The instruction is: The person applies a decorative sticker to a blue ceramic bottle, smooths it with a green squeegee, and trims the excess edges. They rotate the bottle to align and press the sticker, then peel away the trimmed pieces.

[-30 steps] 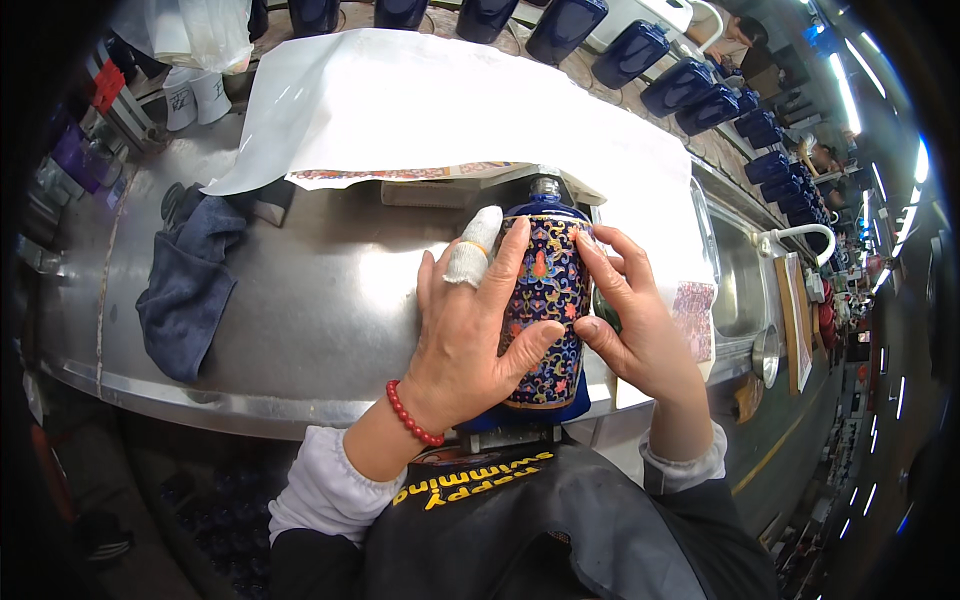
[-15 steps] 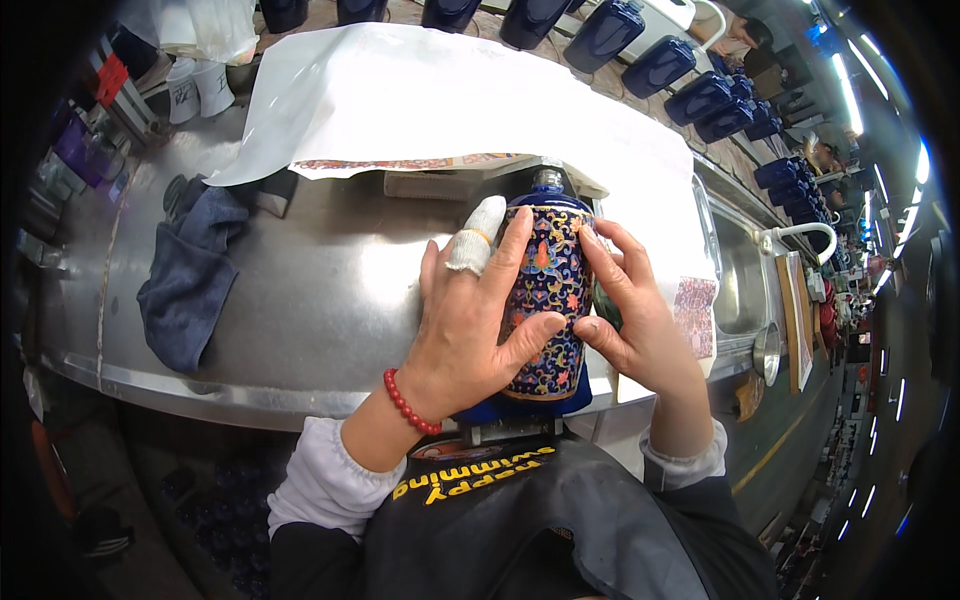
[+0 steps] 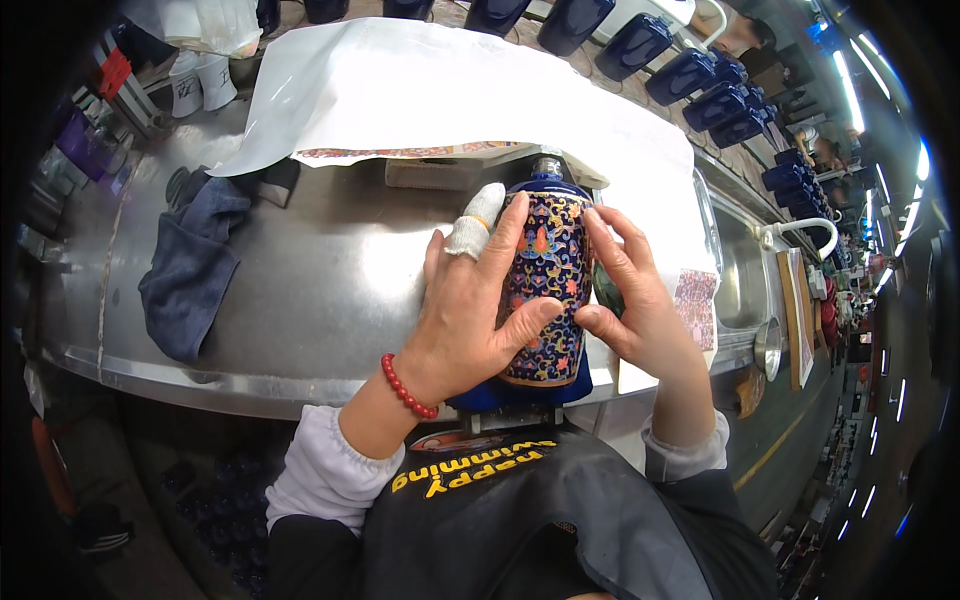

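A dark blue glass bottle (image 3: 548, 184) lies in front of me with its clear-topped neck pointing away. A flower-patterned decal (image 3: 546, 280) in navy, gold and red covers its upper face. My left hand (image 3: 460, 310) holds the bottle's left side, thumb across the decal and index finger along its far left edge. A white cloth finger cover (image 3: 474, 222) is on one of that hand's fingers. From the right, my right hand (image 3: 640, 290) holds the other side, its thumb tip at the decal's right edge and fingers near the far corner. Blue cloth (image 3: 520, 394) shows under the bottle's near end.
A metal worktop (image 3: 310, 270) carries a crumpled blue-grey cloth (image 3: 190, 270) at left. White sheets (image 3: 430, 90) lie beyond the bottle, over more printed decals. Several blue bottles (image 3: 575, 25) line the back. A sink (image 3: 740, 275) and metal bowl (image 3: 768, 345) are at right.
Both thumbs still rest on the decal, with the hands on the same sides of the bottle. My right fingers have shifted slightly outward from the decal's far right corner.
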{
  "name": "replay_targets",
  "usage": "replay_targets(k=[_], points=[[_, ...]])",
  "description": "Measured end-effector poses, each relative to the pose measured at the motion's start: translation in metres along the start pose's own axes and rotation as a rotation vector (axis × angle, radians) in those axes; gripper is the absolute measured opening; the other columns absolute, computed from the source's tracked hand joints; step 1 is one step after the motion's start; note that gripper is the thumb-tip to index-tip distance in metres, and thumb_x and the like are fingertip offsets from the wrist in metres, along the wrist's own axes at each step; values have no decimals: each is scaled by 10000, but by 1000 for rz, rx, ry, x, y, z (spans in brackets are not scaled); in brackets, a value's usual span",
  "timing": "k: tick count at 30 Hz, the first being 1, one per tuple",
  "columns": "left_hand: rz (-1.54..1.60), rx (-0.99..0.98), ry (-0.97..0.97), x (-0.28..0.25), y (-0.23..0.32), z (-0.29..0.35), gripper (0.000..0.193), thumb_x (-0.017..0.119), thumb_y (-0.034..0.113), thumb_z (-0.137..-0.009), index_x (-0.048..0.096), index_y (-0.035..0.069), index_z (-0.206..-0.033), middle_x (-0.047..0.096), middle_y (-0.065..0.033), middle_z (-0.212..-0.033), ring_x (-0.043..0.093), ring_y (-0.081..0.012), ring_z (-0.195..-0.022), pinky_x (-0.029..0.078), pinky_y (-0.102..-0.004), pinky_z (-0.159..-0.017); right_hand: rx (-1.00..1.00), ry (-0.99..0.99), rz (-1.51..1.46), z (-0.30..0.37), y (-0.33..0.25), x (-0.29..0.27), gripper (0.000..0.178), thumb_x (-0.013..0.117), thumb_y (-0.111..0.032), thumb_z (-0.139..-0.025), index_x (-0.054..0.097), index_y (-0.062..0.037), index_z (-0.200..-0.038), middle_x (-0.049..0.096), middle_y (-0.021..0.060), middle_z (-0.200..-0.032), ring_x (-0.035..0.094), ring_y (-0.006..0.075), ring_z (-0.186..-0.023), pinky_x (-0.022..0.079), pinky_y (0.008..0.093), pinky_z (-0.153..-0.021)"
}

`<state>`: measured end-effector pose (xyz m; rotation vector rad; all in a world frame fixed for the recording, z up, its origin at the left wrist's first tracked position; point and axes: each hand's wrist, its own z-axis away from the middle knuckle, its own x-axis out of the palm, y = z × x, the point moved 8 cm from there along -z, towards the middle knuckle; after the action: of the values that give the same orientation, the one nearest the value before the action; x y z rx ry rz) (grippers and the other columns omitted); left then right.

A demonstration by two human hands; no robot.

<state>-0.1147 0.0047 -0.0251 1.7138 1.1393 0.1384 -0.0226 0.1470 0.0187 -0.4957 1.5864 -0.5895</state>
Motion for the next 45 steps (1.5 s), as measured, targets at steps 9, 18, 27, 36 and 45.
replay_targets(k=[9, 18, 27, 36, 45], points=[[106, -77, 5, 5, -7, 7, 938, 615, 531, -974, 199, -20, -1609, 459, -275, -1495, 455, -408, -1377, 217, -563, -1164, 33, -30, -29, 14, 1, 6, 820, 745, -391, -930, 373, -74, -1589, 280, 245, -1584, 553, 348, -1264, 476, 454, -1071], [146, -91, -19, 6, -7, 13, 1027, 647, 592, -930, 195, -39, -1601, 418, -279, -1525, 431, -419, -1395, 212, -572, -1165, 41, -36, -89, 24, 2, 12, 867, 773, -401, -902, 363, -79, -1595, 268, 233, -1604, 533, 366, -1308, 466, 463, -1087], [-86, -18, -149, 6, 6, 27, 943, 626, 701, -888, 381, 132, -1600, 309, -324, -1602, 325, -439, -1477, 134, -535, -1209, 42, -52, -71, 34, 3, 16, 944, 814, -424, -854, 356, -54, -1592, 275, 237, -1596, 544, 356, -1290, 463, 449, -1090], [-39, 20, -154, 7, 3, 27, 997, 634, 740, -857, 376, 129, -1601, 282, -337, -1606, 312, -460, -1472, 151, -520, -1212, 59, -48, -65, 36, 6, 18, 966, 776, -516, -863, 348, -47, -1592, 283, 252, -1588, 548, 376, -1304, 455, 454, -1098], [10, 23, -178, 9, 1, 28, 1007, 646, 747, -845, 359, 161, -1612, 232, -330, -1631, 242, -480, -1504, 151, -532, -1223, 44, -38, -38, 37, 7, 19, 1004, 802, -525, -827, 347, -64, -1595, 289, 274, -1592, 454, 424, -1408, 431, 468, -1127]])
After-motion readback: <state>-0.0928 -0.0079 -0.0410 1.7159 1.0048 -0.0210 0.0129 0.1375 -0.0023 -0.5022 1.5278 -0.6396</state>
